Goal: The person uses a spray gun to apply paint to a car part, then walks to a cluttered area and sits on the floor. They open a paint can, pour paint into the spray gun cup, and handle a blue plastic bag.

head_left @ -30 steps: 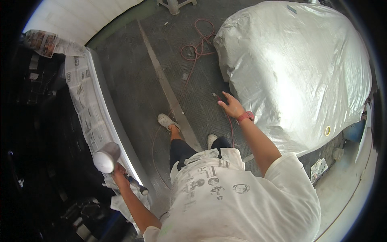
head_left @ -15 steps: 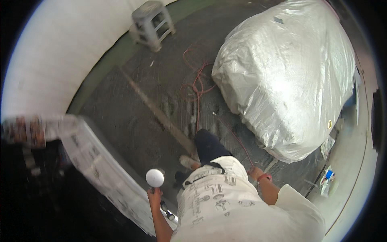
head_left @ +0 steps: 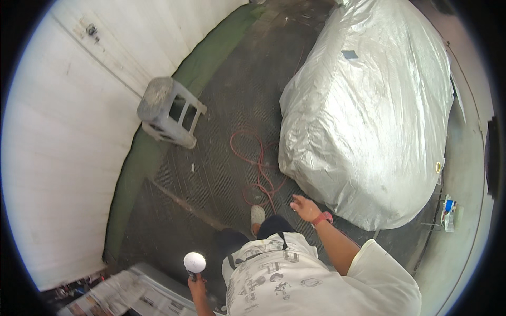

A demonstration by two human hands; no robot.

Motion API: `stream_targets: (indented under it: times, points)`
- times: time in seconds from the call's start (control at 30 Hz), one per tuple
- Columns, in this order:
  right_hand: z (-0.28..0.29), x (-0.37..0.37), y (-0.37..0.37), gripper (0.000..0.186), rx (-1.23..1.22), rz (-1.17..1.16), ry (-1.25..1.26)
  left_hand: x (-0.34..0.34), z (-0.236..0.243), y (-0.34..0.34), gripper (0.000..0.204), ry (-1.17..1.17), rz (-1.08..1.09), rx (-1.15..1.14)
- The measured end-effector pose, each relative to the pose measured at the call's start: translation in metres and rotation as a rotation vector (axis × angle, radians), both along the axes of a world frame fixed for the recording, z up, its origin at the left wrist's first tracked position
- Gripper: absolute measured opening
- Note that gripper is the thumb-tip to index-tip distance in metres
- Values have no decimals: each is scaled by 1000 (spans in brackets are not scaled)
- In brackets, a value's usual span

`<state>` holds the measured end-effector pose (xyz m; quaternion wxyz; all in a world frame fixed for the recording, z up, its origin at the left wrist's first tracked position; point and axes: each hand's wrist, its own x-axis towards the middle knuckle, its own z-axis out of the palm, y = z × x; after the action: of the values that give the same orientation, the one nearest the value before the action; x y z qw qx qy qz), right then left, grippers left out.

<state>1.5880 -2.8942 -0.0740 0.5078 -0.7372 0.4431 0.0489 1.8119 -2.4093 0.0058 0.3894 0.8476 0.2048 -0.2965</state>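
Observation:
My left hand (head_left: 197,287) is closed around the dark handle of what looks like a spray gun, with a round white cup (head_left: 194,262) on top. It hangs low on my left side, near a paper-covered panel; the gun's lower part is hidden by the hand. My right hand (head_left: 305,207) is held out ahead of my body, with a red band on the wrist. Its fingers are loosely bent and apart, and nothing shows in them. Beyond it, a red hose (head_left: 261,166) lies in loops on the floor, apart from the hand.
A large bulky shape under a silvery cover (head_left: 363,131) fills the right side. A grey plastic stool (head_left: 158,102) stands at the left by a white curtain-like wall (head_left: 68,158). Newspaper (head_left: 118,292) lies over a panel at lower left. A small packet (head_left: 448,213) sits at the right wall.
I have walked forward and turned left; the stool and hose loops are nearer. My right hand has risen forward from beside my hip. The left hand still holds the spray gun.

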Motion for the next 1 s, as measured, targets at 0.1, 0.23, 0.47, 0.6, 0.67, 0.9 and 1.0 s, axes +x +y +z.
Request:
stream_targets:
  times: [0.1, 0.23, 0.47, 0.6, 0.67, 0.9, 1.0]
  points:
    - [49, 96, -71, 56, -29, -93, -163, 97, 12, -73, 29, -58, -131, -11]
    - [53, 169, -148, 57, -161, -137, -175, 220, 12, -178, 29, -70, -203, -24]
    - [-65, 142, -150, 67, -38, -412, 593, 430, 15, -382, 30, -120, -626, -93]
    - [-42, 158, -120, 59, 226, -395, 717, 528, 23, -503, 25, -84, -713, -188]
    - [-17, 188, -132, 57, 214, -516, 684, 573, 18, -562, 22, -60, -747, -185]
    - [-93, 259, -241, 54, 299, -208, 674, 670, -36, -768, 38, -57, -765, 22]
    - [-54, 337, -374, 57, 386, -437, 637, 709, -82, -840, 47, -33, -893, 133]
